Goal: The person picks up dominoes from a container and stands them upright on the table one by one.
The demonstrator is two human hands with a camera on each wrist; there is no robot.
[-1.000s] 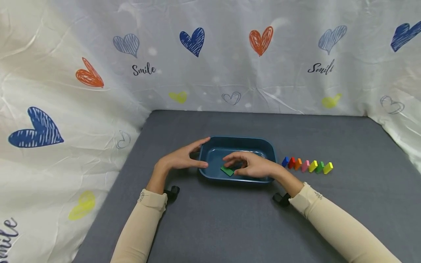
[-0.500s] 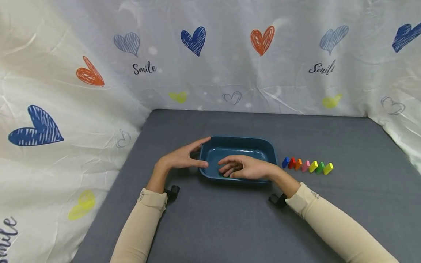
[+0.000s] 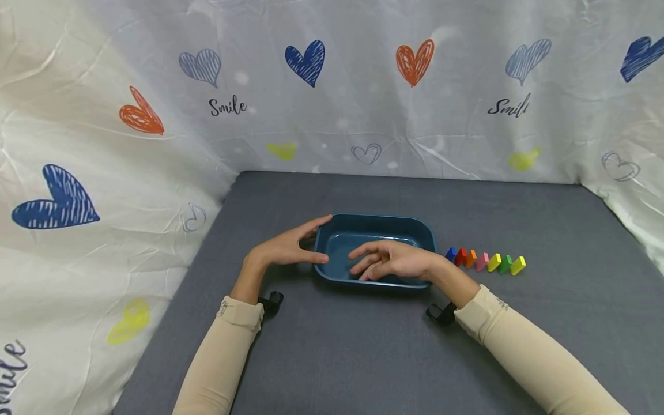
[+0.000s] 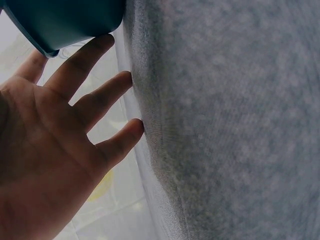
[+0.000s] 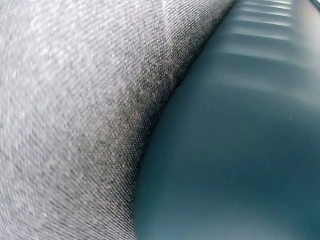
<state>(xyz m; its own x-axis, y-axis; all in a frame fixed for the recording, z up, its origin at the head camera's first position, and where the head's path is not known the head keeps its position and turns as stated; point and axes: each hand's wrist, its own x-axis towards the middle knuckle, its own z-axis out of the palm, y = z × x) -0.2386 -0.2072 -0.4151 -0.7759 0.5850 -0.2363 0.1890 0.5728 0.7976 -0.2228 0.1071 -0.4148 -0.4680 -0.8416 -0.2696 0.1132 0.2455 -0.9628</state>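
A dark blue rectangular tray sits on the grey table. My left hand lies at its left end, thumb on the near side and index finger along the far left corner. Seen from the left wrist, this hand's fingers are spread and straight, with one touching the tray's outer wall. Inside the tray is my right hand, palm down, its fingers bent toward the thumb. Whether it pinches the green domino is hidden behind the fingers. The right wrist view has only the tray's side and grey cloth.
Right of the tray, several dominoes stand on end in a spaced row, from a blue domino to a yellow domino. Grey cloth covers the table. A white curtain with hearts hangs behind and at the left.
My right hand lowered over the green domino in the tray, then rose slightly and shifted right. The green domino, visible earlier, is now out of sight. My left hand has stayed put.
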